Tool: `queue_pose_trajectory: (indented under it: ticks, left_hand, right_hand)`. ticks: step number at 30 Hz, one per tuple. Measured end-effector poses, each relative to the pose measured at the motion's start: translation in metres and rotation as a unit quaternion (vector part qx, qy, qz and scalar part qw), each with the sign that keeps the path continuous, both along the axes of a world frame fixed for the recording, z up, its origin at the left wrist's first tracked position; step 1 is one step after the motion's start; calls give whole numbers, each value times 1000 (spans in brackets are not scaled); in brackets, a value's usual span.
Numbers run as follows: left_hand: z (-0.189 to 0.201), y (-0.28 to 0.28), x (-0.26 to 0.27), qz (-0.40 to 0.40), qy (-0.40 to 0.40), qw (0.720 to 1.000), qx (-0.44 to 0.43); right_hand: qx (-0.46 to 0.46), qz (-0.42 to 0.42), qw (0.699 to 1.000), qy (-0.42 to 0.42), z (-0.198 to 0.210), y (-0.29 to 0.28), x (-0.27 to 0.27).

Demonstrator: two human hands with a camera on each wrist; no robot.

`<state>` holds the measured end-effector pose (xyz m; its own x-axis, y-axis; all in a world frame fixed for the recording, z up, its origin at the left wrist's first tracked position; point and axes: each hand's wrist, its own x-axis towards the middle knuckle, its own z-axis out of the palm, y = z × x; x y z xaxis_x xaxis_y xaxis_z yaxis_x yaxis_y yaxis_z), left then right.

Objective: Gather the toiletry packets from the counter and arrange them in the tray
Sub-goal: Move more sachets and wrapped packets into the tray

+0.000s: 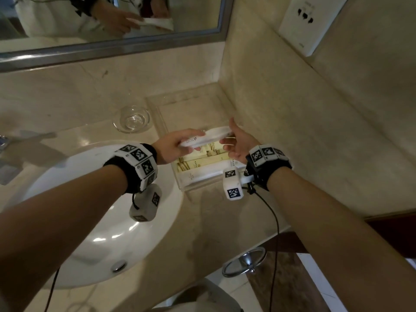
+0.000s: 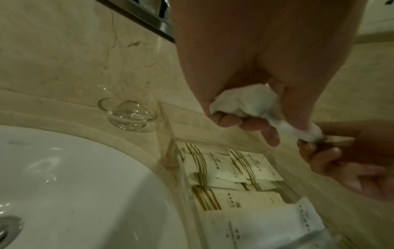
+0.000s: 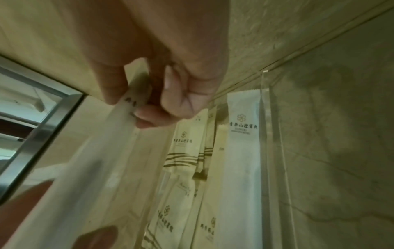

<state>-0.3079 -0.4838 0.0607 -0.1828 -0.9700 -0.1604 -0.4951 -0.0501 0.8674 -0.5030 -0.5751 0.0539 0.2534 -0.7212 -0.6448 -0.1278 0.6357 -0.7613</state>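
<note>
Beige marble lines this bathroom, and above the clear tray (image 1: pixel 155 113) both hands share one long white packet (image 1: pixel 206 137). The left hand (image 1: pixel 173 145) curls its grip round one end, scrunching the wrapper; the right hand (image 1: pixel 236 143) pinches the other end between thumb and fingers. It looks light, soft and crinkly, likely slippery, so holding near both ends should keep it straight. Cream packets (image 2: pixel 232 170) already lie in the tray on the table (image 1: pixel 216 221), beside the sink (image 1: pixel 94 221).

My right hand (image 3: pixel 170 87) pinched one end of a long white packet (image 3: pixel 102 168) between thumb and fingers; below it, cream packets (image 3: pixel 183 144) lay in the clear tray (image 3: pixel 266 134) beside a mirror frame (image 3: pixel 42 138).
</note>
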Motion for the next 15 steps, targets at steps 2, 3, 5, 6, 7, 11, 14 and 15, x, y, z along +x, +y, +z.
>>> queue_pose_trajectory:
  ticks: [2, 3, 5, 6, 7, 11, 14, 15]
  left_hand:
    - [1, -1, -2, -13, -14, 1000, 6]
    - [2, -1, -4, 1, 2, 1000, 23]
    - [2, -2, -7, 46, 32, 997, 60]
    - [0, -3, -7, 60, 23, 996, 69]
    - [-2, -4, -5, 63, 2, 995, 73]
    - [-11, -7, 2, 49, -71, 994, 65]
    - [-14, -6, 6, 84, -86, 992, 41]
    - [-14, -5, 7, 88, -97, 991, 31]
  right_hand:
    - [-6, -30, 1000, 7, -4, 1, -4]
    - [-6, -48, 999, 0, -5, 1, -6]
    - [0, -71, 997, -21, -6, 1, -9]
    - [3, -75, 997, -31, -7, 0, -10]
    - [4, -75, 996, -40, -8, 1, -10]
    - [14, -58, 996, -60, -12, 0, -17]
    - [45, -62, 994, -76, -14, -2, -23]
    - [57, -59, 994, -77, -14, -2, -25]
